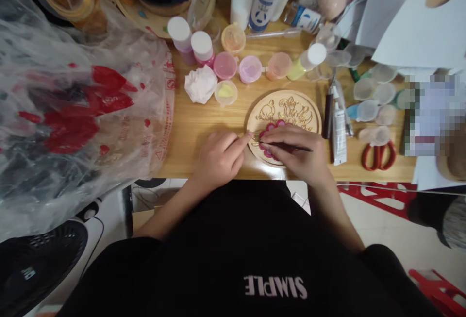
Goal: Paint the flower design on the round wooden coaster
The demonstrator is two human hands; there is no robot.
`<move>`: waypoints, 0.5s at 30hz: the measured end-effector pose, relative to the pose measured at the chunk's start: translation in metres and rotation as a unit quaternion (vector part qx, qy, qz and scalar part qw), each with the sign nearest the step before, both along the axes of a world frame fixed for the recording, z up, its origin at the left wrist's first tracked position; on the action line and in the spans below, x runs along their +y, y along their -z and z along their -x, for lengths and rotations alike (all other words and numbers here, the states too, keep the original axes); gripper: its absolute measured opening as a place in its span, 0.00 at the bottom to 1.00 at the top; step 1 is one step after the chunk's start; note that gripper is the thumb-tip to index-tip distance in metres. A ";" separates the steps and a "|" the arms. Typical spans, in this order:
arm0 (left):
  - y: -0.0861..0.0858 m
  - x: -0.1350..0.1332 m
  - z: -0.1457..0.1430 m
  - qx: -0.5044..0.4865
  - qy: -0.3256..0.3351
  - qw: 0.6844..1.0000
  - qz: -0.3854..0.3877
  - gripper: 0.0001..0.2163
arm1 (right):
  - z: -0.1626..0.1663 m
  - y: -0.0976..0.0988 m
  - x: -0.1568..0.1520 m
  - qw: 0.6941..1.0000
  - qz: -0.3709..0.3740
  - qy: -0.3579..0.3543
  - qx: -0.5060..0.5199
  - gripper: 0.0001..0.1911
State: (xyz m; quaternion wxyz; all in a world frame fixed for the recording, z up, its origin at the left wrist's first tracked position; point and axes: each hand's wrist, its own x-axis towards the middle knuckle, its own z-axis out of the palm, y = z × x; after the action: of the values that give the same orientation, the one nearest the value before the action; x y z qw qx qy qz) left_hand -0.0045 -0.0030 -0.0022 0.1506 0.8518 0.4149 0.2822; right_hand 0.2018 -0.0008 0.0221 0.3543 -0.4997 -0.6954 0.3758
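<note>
We bent our right hand (300, 154) over the wooden plaque (282, 110), pinching a thin tool (304, 149); our half-open left hand (221, 157) touched the plaque's edge.

Free tabletop (184, 135) beside bag (120, 113), pots (250, 69) behind board (309, 101), tube (339, 132) right

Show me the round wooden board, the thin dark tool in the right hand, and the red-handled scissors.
Round wooden board (258, 125): head view, bare wood near its left rim.
Thin dark tool (299, 148): head view, its shaft.
Red-handled scissors (379, 153): head view, between the loops.
</note>
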 end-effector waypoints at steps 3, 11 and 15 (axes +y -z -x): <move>0.000 -0.001 0.000 -0.005 -0.005 1.000 0.010 0.13 | -0.001 0.001 0.000 1.000 0.003 -0.003 -0.008 0.05; -0.002 0.000 0.000 0.009 -0.008 1.000 0.027 0.13 | 0.001 -0.001 0.000 1.000 0.013 -0.004 -0.011 0.05; -0.001 0.000 0.000 0.002 -0.007 1.000 0.026 0.13 | 0.001 -0.002 0.000 1.000 0.013 -0.006 -0.006 0.05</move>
State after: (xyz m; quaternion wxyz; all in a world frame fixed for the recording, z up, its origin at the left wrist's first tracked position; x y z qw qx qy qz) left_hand -0.0045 -0.0035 -0.0014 0.1694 0.8451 0.4287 0.2707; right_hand 0.2009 -0.0013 0.0245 0.3411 -0.5025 -0.6955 0.3840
